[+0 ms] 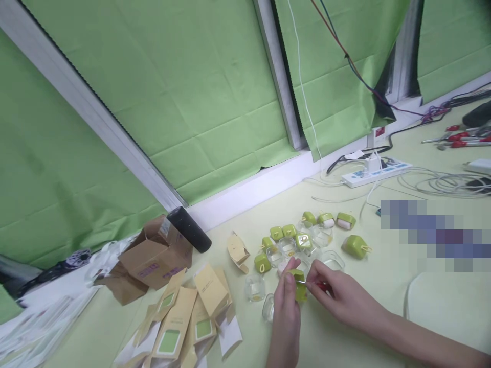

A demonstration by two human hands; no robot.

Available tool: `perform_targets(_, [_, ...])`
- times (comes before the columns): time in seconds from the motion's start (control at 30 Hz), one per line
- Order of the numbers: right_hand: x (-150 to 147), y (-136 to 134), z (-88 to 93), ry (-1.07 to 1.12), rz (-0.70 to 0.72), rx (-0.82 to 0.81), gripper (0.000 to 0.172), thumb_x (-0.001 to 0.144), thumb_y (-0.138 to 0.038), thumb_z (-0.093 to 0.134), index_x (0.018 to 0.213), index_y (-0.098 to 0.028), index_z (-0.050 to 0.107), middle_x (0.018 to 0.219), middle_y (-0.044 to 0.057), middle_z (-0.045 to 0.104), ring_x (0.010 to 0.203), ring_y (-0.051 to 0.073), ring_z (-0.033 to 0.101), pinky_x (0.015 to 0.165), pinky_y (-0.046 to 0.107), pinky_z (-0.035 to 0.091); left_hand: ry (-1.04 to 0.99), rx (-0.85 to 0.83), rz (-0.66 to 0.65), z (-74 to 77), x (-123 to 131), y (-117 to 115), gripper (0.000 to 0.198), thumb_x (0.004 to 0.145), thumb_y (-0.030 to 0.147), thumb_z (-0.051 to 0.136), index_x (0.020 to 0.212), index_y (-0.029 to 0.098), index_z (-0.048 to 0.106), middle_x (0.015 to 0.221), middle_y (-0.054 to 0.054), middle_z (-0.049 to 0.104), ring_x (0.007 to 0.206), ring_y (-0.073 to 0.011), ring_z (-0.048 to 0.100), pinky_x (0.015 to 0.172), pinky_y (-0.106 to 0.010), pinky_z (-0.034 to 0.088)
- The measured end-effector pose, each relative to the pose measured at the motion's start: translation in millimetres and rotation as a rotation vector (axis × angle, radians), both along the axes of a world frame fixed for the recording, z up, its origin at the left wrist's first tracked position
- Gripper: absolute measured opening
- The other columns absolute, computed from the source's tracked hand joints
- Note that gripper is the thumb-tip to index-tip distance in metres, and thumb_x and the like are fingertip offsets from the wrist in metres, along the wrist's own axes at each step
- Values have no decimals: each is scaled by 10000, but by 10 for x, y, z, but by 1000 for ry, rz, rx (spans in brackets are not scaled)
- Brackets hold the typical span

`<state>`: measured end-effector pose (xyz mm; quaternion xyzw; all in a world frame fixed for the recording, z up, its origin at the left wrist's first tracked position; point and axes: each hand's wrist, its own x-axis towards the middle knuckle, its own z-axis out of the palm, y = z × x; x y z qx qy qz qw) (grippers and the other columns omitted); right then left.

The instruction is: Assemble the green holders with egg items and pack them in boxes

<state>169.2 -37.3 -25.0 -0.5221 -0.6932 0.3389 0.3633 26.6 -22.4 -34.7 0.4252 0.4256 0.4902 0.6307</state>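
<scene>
My left hand (288, 301) holds a green case (300, 287) upright near the table's front. In my right hand (333, 286) is a screwdriver with a red handle (325, 287), its metal shaft reaching into the case from the right. Several green caps or cases lie behind my hands, among them one with a small loop (356, 247) on the right and one (262, 262) on the left. Clear plastic containers stand among them, such as one (255, 288) left of my left hand. The screwdriver's tip is too small to make out.
Opened tan boxes (184, 317) are piled at the left front, with a cardboard box (153, 255) and a black cylinder (189, 229) behind. A power strip (376, 174), cables and red-handled tools (470, 138) lie at the back right.
</scene>
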Motion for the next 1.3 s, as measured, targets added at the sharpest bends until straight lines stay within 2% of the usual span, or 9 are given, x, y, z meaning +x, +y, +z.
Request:
perform_targets(0.13, [-4,12,16,26,20,-18,131,901,-325,405,797,-247,408,636,-38,559,564,158,515,539,255,342,92,16,-2,-8,51,-63,634,777,628,543,1286,250,537,1335,-88,546,1296,-280,411,1066,-375,324])
perform_targets(0.3, [16,48,6,-15,-102,-48,235,807,-381,552,691,-242,403,617,-41,547,572,158,513,534,249,333,246,111,-8,43,80,-191,686,783,648,504,1324,227,486,1451,-97,415,1382,-271,274,1114,-366,248])
perform_targets(0.43, [36,88,-40,49,-140,-90,257,742,-334,617,619,-235,414,581,-39,536,667,175,561,536,229,350,262,110,-90,77,96,-240,681,803,626,492,1360,238,437,1439,-108,424,1371,-279,292,1088,-379,284])
perform_targets(0.53, [47,113,-58,72,-148,-80,319,744,-414,638,602,-229,420,556,-49,509,576,144,502,500,226,320,231,112,21,127,135,-223,680,788,610,538,1357,256,427,1409,-101,450,1343,-280,334,1055,-356,313])
perform_targets(0.67, [159,155,28,24,-138,-60,407,736,-547,638,597,-224,433,527,-52,496,500,119,439,474,231,290,278,174,156,182,85,-79,522,812,576,524,1207,235,540,1324,-102,518,1281,-273,400,1034,-355,306])
perform_targets(0.83, [437,224,154,-439,-110,26,337,689,-496,685,610,-233,490,516,-35,568,488,153,489,463,250,211,596,383,251,151,-219,134,269,792,363,607,1022,224,627,1099,-112,608,1128,-297,466,1006,-411,280])
perform_targets(0.97, [537,262,77,-596,-38,65,141,670,-289,679,674,-245,545,580,-24,630,556,191,555,483,257,188,852,357,73,160,-392,179,349,739,280,644,1082,220,622,1116,-124,618,1107,-335,438,965,-448,296])
perform_targets(1.13, [519,238,124,-514,4,39,203,735,-412,651,715,-245,537,596,-22,626,558,187,552,496,256,227,1148,377,96,330,-481,394,353,864,269,425,1175,164,555,1204,-151,563,1200,-305,384,1015,-404,263])
perform_targets(1.3, [480,195,261,-391,-50,25,252,809,-468,574,721,-240,514,579,-25,583,549,173,529,508,254,261,1234,275,-25,350,-569,822,509,559,41,614,1054,162,629,1065,-152,638,1066,-354,507,905,-414,361])
